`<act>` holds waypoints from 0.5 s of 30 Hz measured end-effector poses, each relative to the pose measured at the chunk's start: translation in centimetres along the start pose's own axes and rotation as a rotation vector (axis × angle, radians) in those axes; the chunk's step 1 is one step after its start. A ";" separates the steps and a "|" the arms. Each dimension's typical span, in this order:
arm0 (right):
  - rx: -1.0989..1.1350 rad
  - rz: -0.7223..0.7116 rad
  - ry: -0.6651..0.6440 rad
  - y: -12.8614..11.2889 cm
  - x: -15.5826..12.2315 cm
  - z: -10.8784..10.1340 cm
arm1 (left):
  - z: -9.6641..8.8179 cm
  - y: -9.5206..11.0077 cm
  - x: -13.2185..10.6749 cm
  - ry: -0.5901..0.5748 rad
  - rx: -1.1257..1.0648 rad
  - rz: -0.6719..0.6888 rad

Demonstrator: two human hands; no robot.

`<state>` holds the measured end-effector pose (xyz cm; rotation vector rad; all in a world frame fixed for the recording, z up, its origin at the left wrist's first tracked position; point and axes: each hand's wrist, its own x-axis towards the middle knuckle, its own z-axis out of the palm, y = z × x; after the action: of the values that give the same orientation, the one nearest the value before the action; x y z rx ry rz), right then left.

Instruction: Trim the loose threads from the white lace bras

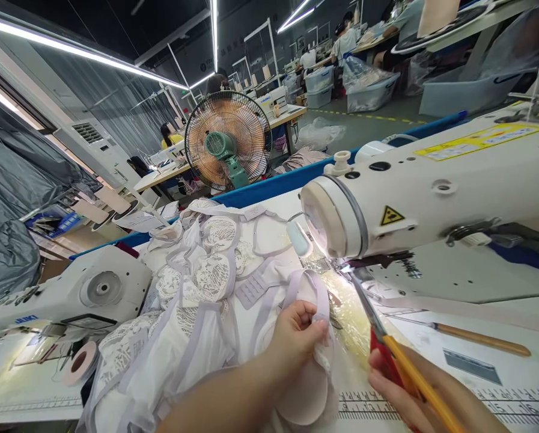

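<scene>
Held bra point(306, 394) and scissors point(377, 332).
Seven o'clock: piled bras point(213, 273), whose tangling could drag the held bra. Half-past five: our left hand point(298, 332), pinching its lilac strap point(322, 299). Half-past four: our right hand point(398, 394) gripping scissors, whose blades might nick fabric should our grip slip.

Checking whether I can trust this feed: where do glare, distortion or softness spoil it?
Head view, near: glare whitens the needle area and streaks the plastic; left hand and bra read clearly. Head view, far: ceiling lights blown out, workers soft; wide-angle tilt throughout.
</scene>
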<state>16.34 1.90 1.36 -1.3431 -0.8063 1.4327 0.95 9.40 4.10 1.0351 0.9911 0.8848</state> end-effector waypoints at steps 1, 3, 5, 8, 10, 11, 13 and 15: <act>-0.085 -0.035 0.020 -0.5 0.5 -0.1 | 0.0 0.1 -0.1 -0.017 -0.002 -0.003; -0.189 -0.077 0.030 -1.4 1.5 0.1 | 0.1 0.2 -0.2 -0.049 -0.004 -0.008; -0.230 -0.096 0.028 -1.9 2.3 0.6 | 0.2 0.3 -0.3 -0.076 0.010 -0.002; -0.316 -0.129 0.030 -1.8 3.0 1.3 | 0.2 0.2 -0.4 -0.097 0.031 0.024; -0.329 -0.136 0.025 -1.6 3.2 1.5 | 0.2 0.1 -0.3 -0.100 0.030 0.033; -0.323 -0.139 0.018 -1.5 3.2 1.6 | 0.2 0.0 -0.3 -0.101 0.032 0.034; -0.311 -0.147 0.018 -1.5 3.2 1.6 | 0.1 -0.3 -0.3 -0.112 0.048 0.036; -0.314 -0.167 0.031 -1.5 3.1 1.6 | -0.1 -0.6 -0.4 -0.099 0.075 0.044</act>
<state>15.33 5.50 2.02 -1.4881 -1.1298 1.1854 0.83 8.87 3.58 1.1568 0.9271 0.8296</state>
